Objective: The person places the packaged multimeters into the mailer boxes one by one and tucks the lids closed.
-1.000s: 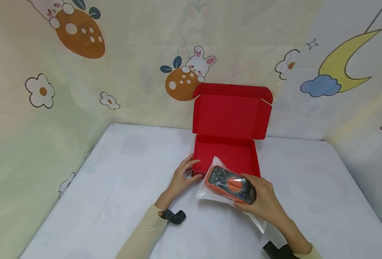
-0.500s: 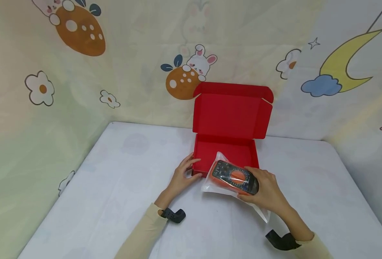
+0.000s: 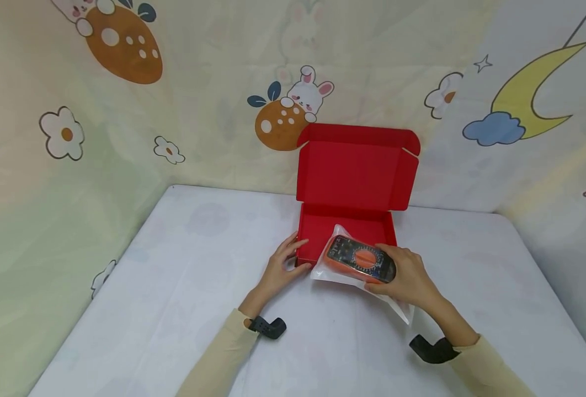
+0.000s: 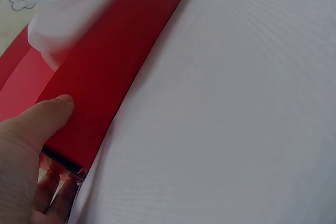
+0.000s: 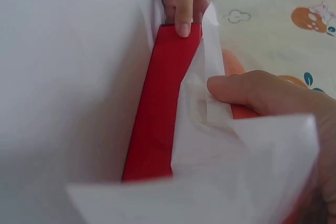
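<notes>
An orange-and-black multimeter [image 3: 365,258] in a clear and white plastic bag [image 3: 340,278] is tilted over the front of an open red cardboard box [image 3: 345,221]. My right hand [image 3: 406,273] grips its right end through the bag, thumb on the near side and fingers on the far side. In the right wrist view the white bag [image 5: 194,124] covers part of the box's front wall. My left hand [image 3: 278,267] holds the box's front left corner. The left wrist view has the thumb [image 4: 55,111] against the front wall and the fingers round the left side.
The box's lid [image 3: 355,173] stands raised at the back, near the printed cloth wall [image 3: 213,88]. A white cloth-covered table [image 3: 213,231] extends on both sides. Black wrist cameras sit on the left wrist [image 3: 270,328] and right wrist [image 3: 432,350].
My right hand has moved the bagged multimeter forward and slightly right, farther over the box. My left hand stays at the box corner. The view has shifted slightly.
</notes>
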### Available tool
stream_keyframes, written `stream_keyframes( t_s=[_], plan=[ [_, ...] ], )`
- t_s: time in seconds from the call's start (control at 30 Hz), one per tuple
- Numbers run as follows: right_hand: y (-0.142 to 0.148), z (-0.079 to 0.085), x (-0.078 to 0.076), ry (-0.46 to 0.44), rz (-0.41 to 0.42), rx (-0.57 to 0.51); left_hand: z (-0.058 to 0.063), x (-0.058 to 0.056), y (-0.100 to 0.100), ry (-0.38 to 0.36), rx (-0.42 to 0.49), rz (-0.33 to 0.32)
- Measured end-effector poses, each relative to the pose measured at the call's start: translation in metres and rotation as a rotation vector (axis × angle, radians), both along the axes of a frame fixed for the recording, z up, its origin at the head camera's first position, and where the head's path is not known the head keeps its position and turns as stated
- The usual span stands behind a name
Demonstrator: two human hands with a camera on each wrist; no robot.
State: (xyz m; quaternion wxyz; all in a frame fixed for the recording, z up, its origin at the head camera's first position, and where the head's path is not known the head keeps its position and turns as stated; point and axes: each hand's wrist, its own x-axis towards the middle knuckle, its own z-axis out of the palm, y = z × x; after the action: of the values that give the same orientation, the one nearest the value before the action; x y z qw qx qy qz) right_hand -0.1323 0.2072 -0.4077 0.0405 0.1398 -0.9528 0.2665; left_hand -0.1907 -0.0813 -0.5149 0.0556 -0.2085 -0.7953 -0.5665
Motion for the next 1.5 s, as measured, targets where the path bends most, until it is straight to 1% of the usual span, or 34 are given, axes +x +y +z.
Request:
stream_keyframes(
  t_s=[0.13, 0.27, 0.4, 0.63, 0.87, 1.0, 1.13, 1.27, 1.4, 1.5],
  plan=[
    [0.001, 0.0, -0.008, 0.001, 0.017, -0.002, 0.002, -0.001, -0.003, -0.003, -0.025, -0.013],
    [0.001, 0.002, -0.013, -0.005, 0.009, 0.003, 0.003, -0.002, -0.003, -0.008, -0.036, -0.031],
    [-0.001, 0.003, -0.017, -0.007, 0.003, 0.011, 0.003, -0.003, -0.002, -0.006, -0.057, -0.031],
    [0.0, 0.0, -0.025, -0.008, 0.017, 0.01, 0.003, -0.003, 0.0, -0.013, -0.081, -0.032],
    [0.001, 0.003, -0.036, -0.008, 0.06, 0.013, 0.004, -0.001, 0.001, -0.026, -0.071, -0.025],
    [0.002, 0.005, -0.043, -0.038, 0.055, 0.027, 0.002, -0.001, 0.0, -0.015, -0.071, -0.034],
    [0.0, 0.005, -0.053, -0.099, 0.063, 0.031, 0.003, 0.001, -0.003, -0.015, -0.075, -0.017],
    [-0.004, 0.006, -0.065, -0.139, 0.107, 0.013, 0.005, 0.002, -0.006, -0.01, -0.047, 0.008],
    [-0.004, 0.006, -0.074, -0.17, 0.129, 0.007, 0.002, 0.001, -0.005, 0.013, -0.048, 0.0],
    [-0.003, 0.002, -0.078, -0.194, 0.134, 0.0, -0.001, 0.001, -0.004, 0.014, -0.062, -0.007]
  ],
)
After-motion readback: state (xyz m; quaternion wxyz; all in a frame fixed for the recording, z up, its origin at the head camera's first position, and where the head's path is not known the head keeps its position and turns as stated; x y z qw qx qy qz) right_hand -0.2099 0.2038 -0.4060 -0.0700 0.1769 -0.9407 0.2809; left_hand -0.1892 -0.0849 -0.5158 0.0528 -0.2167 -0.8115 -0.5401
